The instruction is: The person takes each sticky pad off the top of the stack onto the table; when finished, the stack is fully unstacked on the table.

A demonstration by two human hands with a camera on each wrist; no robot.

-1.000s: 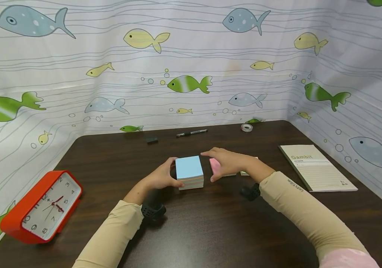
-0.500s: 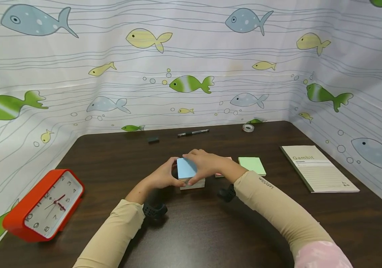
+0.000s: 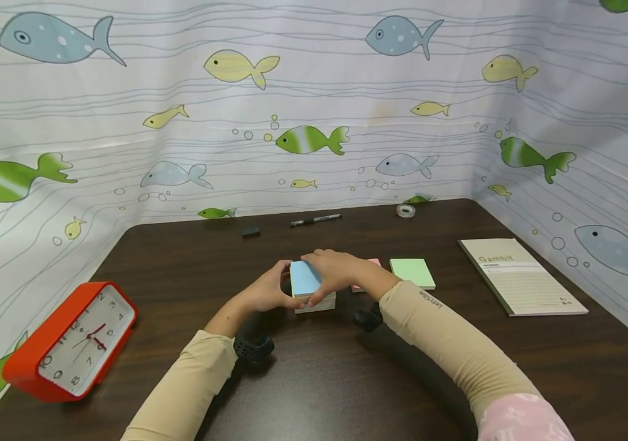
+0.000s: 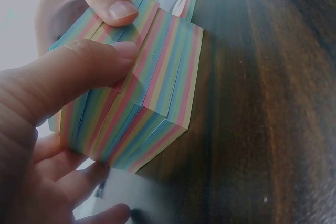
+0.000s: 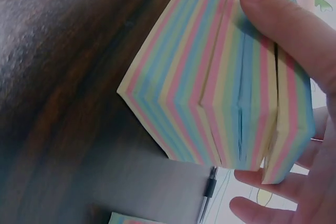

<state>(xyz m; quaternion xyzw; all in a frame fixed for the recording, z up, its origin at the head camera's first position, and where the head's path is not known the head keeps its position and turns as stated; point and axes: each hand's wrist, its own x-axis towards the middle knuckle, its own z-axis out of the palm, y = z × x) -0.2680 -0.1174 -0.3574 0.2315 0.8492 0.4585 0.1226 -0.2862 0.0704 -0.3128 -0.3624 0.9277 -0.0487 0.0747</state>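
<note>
A stack of sticky note pads (image 3: pixel 305 279) stands on the table with a light blue sheet on top. Its sides show pink, yellow, green and blue stripes in the left wrist view, with seams between the pads (image 4: pixel 163 72). My left hand (image 3: pixel 265 290) grips the stack's left side, thumb on the near face and fingers toward the far side. From the right, my right hand (image 3: pixel 337 269) grips its upper part the same way, covering part of the blue top. Both thumbs nearly meet on the near face. The upper pads sit slightly uneven in the right wrist view (image 5: pixel 252 93).
Right of the stack lie a pink pad (image 3: pixel 375 262), partly hidden by my right hand, and a green pad (image 3: pixel 412 273). Farther right is a notebook (image 3: pixel 520 275). A red clock (image 3: pixel 71 343) stands left. Behind are a pen (image 3: pixel 316 220), tape roll (image 3: pixel 405 211) and small black block (image 3: pixel 250 232).
My right hand has moved left from beside the stack and now grips it, uncovering the green pad and some of the pink one. My left hand keeps its place on the stack.
</note>
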